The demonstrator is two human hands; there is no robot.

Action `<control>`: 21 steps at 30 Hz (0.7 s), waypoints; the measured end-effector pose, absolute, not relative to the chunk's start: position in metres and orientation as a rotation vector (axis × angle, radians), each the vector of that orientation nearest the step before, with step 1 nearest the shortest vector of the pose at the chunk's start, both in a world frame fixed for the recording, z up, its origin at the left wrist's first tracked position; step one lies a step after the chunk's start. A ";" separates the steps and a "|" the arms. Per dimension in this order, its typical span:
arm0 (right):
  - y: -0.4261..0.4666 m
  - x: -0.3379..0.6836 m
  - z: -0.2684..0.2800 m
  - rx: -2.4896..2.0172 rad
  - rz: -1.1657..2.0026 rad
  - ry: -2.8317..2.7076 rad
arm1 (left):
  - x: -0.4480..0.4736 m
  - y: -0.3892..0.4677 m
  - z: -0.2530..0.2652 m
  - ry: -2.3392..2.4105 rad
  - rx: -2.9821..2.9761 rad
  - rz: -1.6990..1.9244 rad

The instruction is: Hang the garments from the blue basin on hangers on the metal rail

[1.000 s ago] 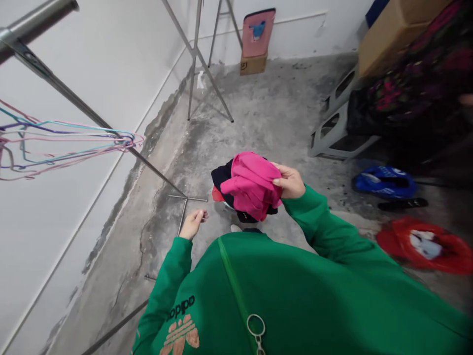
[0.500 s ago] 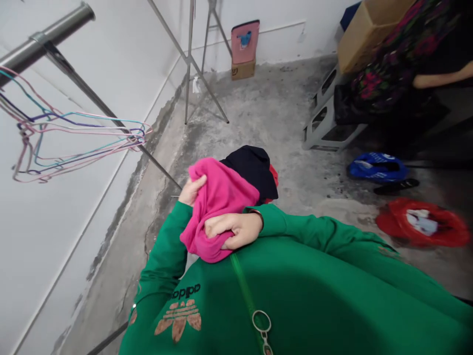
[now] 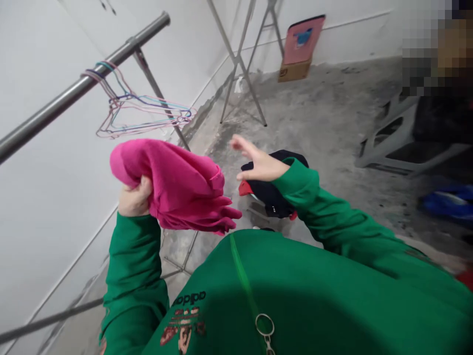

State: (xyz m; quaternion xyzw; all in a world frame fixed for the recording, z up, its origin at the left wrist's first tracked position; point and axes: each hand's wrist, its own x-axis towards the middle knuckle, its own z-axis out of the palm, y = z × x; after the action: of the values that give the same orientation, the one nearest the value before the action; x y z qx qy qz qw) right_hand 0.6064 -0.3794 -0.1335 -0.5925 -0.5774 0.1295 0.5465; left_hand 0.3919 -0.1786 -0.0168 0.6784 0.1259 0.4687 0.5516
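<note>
Clutching a bunched pink garment, the left hand has its fingers clenched on it before the green jacket. The right hand, fingers spread and released, shows over dark clothes. Beyond the garment, hangers dangle; farther, a cardboard box stands.

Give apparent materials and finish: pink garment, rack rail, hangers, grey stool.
The pink garment: soft, matte fabric, perhaps knit; it bunches in loose folds at the left hand.
Rack rail: likely steel, smooth, with pale highlights along the tube.
Hangers: probably coated wire, being thin and coloured; core not visible.
Grey stool: seemingly moulded plastic, dull, with rounded cutouts.
</note>
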 end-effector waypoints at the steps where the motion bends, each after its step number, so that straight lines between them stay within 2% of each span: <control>1: -0.365 0.606 -0.126 -1.360 0.232 -1.320 | 0.392 -0.184 -0.012 0.274 1.647 1.052; 7: -0.285 0.563 -0.084 -1.096 0.360 -1.362 | 0.392 -0.171 0.007 0.291 1.909 0.694; 11: -0.287 0.569 -0.046 -1.103 0.289 -1.004 | 0.360 -0.117 -0.012 0.563 2.320 0.751; 14: -0.293 0.568 -0.017 -1.110 0.328 -0.999 | 0.326 -0.080 -0.042 0.954 2.509 0.678; 17: -0.296 0.549 0.002 -1.101 0.371 -1.026 | 0.298 -0.063 -0.067 1.118 2.470 0.770; 21: -0.299 0.537 0.003 -1.100 0.292 -0.978 | 0.277 -0.061 -0.076 1.025 2.197 0.961</control>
State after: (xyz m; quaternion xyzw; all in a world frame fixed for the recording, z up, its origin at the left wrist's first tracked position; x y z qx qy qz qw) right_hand 0.5368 -0.2988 0.0031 -0.4997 -0.4445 0.1328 0.7315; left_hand 0.2768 -0.0613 -0.0759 0.8126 0.3792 0.3554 0.2636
